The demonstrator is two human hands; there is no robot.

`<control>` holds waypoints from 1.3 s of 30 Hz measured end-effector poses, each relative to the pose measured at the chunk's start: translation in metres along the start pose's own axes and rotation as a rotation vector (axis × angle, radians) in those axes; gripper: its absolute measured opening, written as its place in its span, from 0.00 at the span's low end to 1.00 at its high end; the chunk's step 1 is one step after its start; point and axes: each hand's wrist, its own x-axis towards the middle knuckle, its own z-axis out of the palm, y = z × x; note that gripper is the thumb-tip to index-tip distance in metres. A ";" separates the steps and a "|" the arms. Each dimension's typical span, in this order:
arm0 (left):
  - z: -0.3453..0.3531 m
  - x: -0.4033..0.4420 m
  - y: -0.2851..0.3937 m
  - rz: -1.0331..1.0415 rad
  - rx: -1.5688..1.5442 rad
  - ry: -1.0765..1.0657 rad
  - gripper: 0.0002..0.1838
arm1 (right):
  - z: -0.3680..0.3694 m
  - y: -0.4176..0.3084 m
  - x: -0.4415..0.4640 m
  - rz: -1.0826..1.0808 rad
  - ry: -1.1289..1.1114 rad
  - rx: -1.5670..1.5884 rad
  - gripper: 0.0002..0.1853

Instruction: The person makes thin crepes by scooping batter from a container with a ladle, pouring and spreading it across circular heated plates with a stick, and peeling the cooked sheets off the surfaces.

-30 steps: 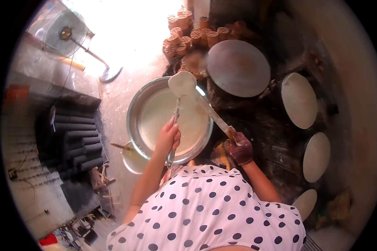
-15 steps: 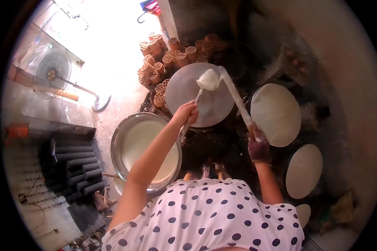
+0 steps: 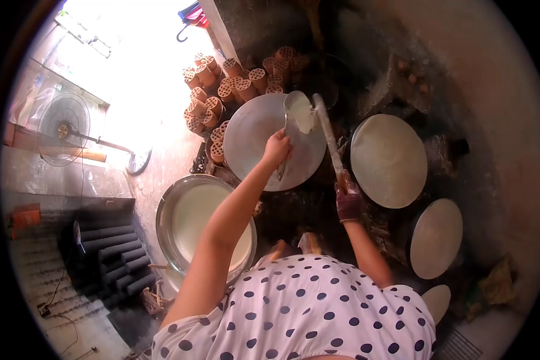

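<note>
My left hand (image 3: 278, 148) is wrapped round the handle of a metal ladle (image 3: 294, 102). The ladle is tilted over the right part of a round grey griddle (image 3: 252, 144), and white batter (image 3: 305, 120) spills from its bowl. In a dark glove, my right hand (image 3: 348, 201) grips a long flat stick (image 3: 328, 129), which points up beside the griddle's right edge, its tip close to the ladle. A large metal basin (image 3: 165, 240) of white batter stands lower left, partly behind my left forearm.
Round white-topped griddles (image 3: 389, 161) (image 3: 436, 239) line the right side, with another (image 3: 436, 302) lower down. Perforated clay cylinders (image 3: 205, 75) stand behind the grey griddle. On the left are black cylinders (image 3: 123, 252) in a stack and a standing fan (image 3: 63, 130).
The ladle has gone from above the basin to the grey griddle and tipped, letting batter out. My right hand and the stick have moved across too. The view has shifted to the right.
</note>
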 end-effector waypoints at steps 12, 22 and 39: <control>-0.113 -0.082 0.023 0.487 0.809 0.638 0.24 | 0.080 -0.037 -0.003 0.513 0.117 0.604 0.22; -0.175 -0.244 -0.047 0.225 0.045 0.469 0.24 | 0.081 -0.050 0.046 0.366 -0.058 0.310 0.19; -0.269 -0.380 -0.266 -0.249 -0.917 0.781 0.17 | 0.078 -0.015 0.111 0.363 -0.267 0.348 0.20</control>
